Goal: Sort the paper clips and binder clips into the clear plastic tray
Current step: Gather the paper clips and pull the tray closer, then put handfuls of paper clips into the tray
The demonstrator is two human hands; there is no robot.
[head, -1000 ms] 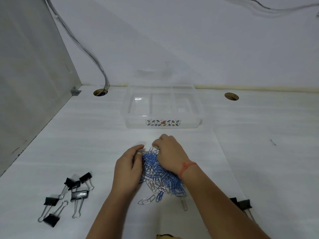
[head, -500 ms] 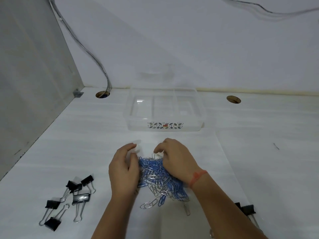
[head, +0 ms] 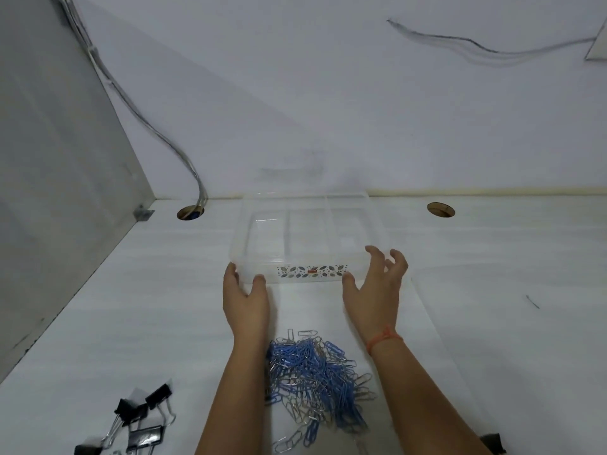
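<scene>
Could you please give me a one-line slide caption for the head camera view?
Left hand and right hand reach for the empty clear plastic tray; paper clips and binder clips lie unsorted.

Ctr frame: clear tray [head: 312, 271] w/ dividers, leaf strip on front wall. L hand [head: 244, 297] at its front-left corner, fingers straight, tips at the wall; can't tell if touching. R hand [head: 374, 290] at front-right corner, fingers spread & loosely bent, holding nothing; red band [head: 382, 338] on wrist. Btm ctr, btwn forearms: paper clips [head: 315, 376], blue & silver, in a heap. Btm left: black binder clips [head: 141, 418]. Btm right edge: lone clip [head: 492, 442]. Left hole [head: 190, 212] & right hole [head: 440, 209] in desk [head: 131, 307] flank tray; cables [head: 161, 136] from upper left enter left hole.
</scene>
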